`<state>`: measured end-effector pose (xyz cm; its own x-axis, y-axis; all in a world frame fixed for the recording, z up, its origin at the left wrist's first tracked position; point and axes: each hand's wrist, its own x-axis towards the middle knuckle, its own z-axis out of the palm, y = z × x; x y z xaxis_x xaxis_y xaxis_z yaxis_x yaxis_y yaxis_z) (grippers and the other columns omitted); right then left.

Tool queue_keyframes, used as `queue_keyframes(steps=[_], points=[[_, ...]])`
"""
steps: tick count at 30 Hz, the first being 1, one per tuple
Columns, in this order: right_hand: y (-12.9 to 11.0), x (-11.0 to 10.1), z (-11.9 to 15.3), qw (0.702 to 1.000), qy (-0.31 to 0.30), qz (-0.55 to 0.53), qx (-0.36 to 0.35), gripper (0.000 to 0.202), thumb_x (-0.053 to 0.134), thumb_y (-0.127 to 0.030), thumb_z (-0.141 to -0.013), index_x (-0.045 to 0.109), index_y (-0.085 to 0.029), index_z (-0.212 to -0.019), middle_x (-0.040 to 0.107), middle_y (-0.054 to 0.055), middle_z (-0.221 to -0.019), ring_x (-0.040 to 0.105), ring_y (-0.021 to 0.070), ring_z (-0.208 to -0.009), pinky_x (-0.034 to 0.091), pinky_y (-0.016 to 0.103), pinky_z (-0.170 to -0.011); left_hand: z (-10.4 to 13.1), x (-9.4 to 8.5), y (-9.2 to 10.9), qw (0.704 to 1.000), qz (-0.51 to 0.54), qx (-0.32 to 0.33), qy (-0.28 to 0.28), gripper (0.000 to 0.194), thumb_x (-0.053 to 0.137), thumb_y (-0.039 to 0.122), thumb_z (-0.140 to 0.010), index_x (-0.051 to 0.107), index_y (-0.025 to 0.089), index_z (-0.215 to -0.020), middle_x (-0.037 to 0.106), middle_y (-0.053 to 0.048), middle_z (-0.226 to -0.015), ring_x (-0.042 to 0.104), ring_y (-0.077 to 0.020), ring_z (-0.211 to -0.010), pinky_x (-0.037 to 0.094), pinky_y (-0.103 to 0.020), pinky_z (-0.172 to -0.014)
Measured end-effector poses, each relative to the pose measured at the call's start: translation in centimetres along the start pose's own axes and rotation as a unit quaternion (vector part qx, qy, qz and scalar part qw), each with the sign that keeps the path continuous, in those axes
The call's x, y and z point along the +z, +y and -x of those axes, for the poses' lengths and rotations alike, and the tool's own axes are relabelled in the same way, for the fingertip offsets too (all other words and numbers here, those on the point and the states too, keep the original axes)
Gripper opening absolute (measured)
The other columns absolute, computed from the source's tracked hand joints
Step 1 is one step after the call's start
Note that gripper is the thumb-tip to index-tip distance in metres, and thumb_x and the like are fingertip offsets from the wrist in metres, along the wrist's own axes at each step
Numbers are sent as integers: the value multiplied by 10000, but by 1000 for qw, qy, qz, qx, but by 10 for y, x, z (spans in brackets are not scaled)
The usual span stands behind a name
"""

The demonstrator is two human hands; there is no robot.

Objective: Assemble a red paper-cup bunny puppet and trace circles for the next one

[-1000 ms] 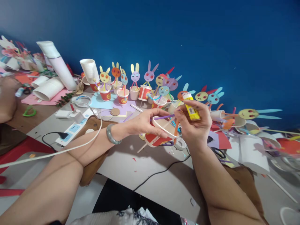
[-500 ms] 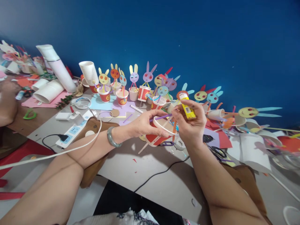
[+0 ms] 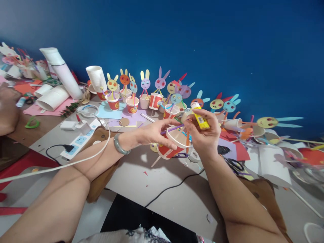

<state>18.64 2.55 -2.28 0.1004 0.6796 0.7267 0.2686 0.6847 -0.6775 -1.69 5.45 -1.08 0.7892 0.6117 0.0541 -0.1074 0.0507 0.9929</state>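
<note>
My left hand (image 3: 155, 133) grips a red and white paper cup (image 3: 170, 153), tilted above the table, its thumb on the outside wall. A pale stick (image 3: 156, 161) pokes out below the cup. Along the rim runs a purple pipe-like strip (image 3: 175, 128), partly behind my left fingers. An orange strip (image 3: 187, 138) hangs at the cup's right side. My right hand (image 3: 207, 136) is closed around a small yellow bottle (image 3: 201, 118) with a white end, which looks like glue. Its thumb and fingertips meet at the purple strip's right end; whether they pinch it is hard to see.
Paper cups with rabbit-faced figures (image 3: 145, 84) line the blue wall. To the left are a power strip (image 3: 81, 140) with cables, a stack of paper cups (image 3: 96, 78) and another person's arm (image 3: 7, 111). Black scissors (image 3: 235, 164) and a white paper roll (image 3: 274, 165) lie right.
The cup and both hands have shifted very slightly. My right hand has moved a little to the left with the yellow bottle, and both hands keep their hold.
</note>
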Motion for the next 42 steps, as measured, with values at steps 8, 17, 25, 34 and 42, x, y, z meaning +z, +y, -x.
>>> queue_keyframes(steps=[8,17,25,34,42], points=[[-4,7,8,995,-75,-50,49,373,827,-348,-852,649,-291,-1175,682,-10,-866,679,154,-694,604,312,-619,-1,-9,7,999,-41,-30,5,308,774,412,-866,769,161,-1045,747,-56,-1072,670,-157,-1006,533,-312,-915],[-1,19,19,988,-73,-97,100,493,856,-371,-833,614,-300,-1256,711,-29,-813,723,162,-707,616,295,-620,-1,-1,0,998,-62,-12,19,133,780,215,-815,773,136,-922,773,-49,-941,703,-155,-918,542,-313,-894],[3,18,19,987,-71,-87,115,513,867,-378,-823,622,-291,-1265,733,-13,-894,755,177,-811,639,335,-716,-4,4,-14,998,-10,-8,65,63,763,198,-819,782,147,-850,766,-19,-858,684,-112,-830,524,-260,-844],[-15,5,3,999,34,11,21,265,672,-434,-993,696,-319,-1231,745,16,-831,643,149,-552,571,339,-556,-3,4,3,989,22,-62,130,134,789,212,-812,709,116,-765,705,-7,-720,631,-87,-663,489,-229,-679],[-32,-11,6,981,-46,165,-91,164,697,-406,-971,763,-292,-1069,795,43,-969,720,189,-712,580,347,-642,-2,5,3,987,-28,-48,148,117,760,207,-820,712,113,-770,678,4,-710,600,-74,-651,451,-214,-645]])
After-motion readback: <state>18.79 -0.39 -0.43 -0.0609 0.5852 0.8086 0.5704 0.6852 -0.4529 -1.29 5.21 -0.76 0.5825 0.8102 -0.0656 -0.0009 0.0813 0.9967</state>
